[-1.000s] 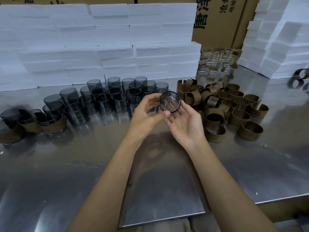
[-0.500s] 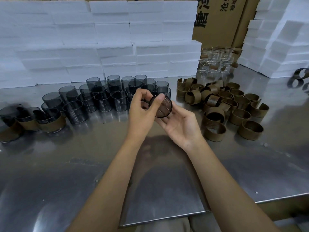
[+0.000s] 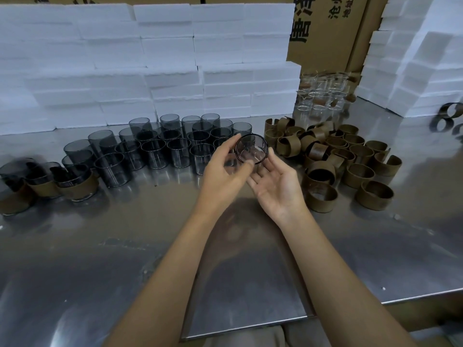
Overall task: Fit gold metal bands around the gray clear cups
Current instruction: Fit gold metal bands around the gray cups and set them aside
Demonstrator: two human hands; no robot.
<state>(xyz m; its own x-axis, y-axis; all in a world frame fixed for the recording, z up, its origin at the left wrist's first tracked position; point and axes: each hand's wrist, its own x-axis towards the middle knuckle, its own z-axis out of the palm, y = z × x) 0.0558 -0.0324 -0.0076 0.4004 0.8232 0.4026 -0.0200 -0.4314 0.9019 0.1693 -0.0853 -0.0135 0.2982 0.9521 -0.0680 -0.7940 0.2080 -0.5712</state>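
A gray clear cup (image 3: pixel 251 149) is held above the table, tipped so its round end faces me. My left hand (image 3: pixel 224 171) grips it between thumb and fingers. My right hand (image 3: pixel 276 182) lies palm up under it, fingers straight, touching its lower side. Several bare gray cups (image 3: pixel 155 149) stand in a cluster at the back left. Gold metal bands (image 3: pixel 350 159) lie in a pile at the right. At the far left stand cups wearing gold bands (image 3: pixel 77 186).
The steel table (image 3: pixel 125 246) has its front edge near me. White foam blocks (image 3: pixel 150 58) are stacked along the back and at the right. Colourless glasses (image 3: pixel 320 96) sit behind the bands, beside cardboard boxes (image 3: pixel 333 28).
The cup has been turned in my hands, its round end tilting away and then back toward me. Both hands stayed in about the same place above the table.
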